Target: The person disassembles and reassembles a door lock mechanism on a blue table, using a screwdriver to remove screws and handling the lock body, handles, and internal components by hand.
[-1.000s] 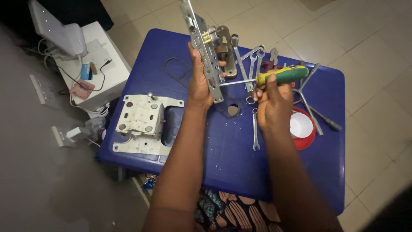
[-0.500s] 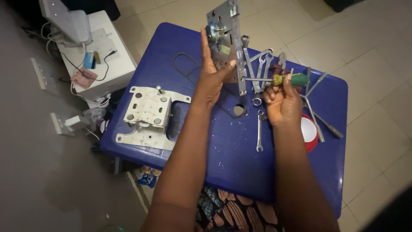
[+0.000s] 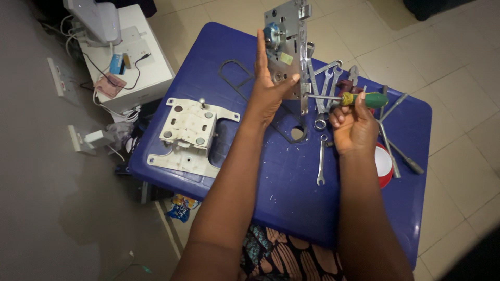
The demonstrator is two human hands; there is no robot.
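Raised higher now, the lock case (image 3: 288, 49) sits gripped in your left hand (image 3: 268, 88); your right hand (image 3: 354, 125) clenches the screwdriver (image 3: 346, 98), tip at its edge, screw work unfinished.

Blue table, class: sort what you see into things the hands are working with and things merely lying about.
In use:
metal lock body, held upright by the left hand
screwdriver, in the right hand, tip at the lock's edge

Lying about:
spanners
white metal plate
red-rimmed dish
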